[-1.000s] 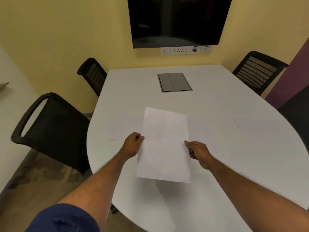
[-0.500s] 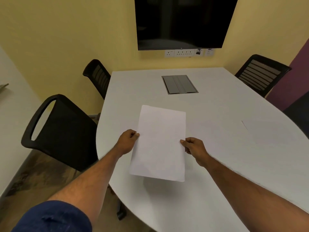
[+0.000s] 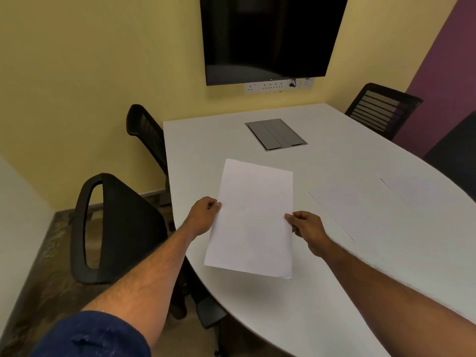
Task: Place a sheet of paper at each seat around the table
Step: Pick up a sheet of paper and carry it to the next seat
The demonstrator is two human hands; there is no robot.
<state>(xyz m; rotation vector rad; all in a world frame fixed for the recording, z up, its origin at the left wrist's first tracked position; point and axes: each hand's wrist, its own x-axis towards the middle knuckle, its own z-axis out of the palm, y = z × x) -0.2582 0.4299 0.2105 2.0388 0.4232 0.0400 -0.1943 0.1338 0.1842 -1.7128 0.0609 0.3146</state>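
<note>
Our left hand (image 3: 204, 215) pinches the left edge of the sheet of paper (image 3: 253, 217), fingers curled closed with the thumb on top. Our right hand (image 3: 307, 226) does the same at the right edge, fingers closed on it. Sheet hangs above the white table (image 3: 334, 292), near edge lifted, casting a shadow below; not laid down. To the right, two faint sheets (image 3: 342, 210) seem to lie flat on the tabletop, outlines barely legible. Near black chair (image 3: 116, 228) stands just left of the held sheet; a second chair (image 3: 146, 132) farther along, a third (image 3: 381, 109) across. We judge this placement is for a left-side seat. Next: lower flat before the chair, square to the table's edge, release both pinches together.
</note>
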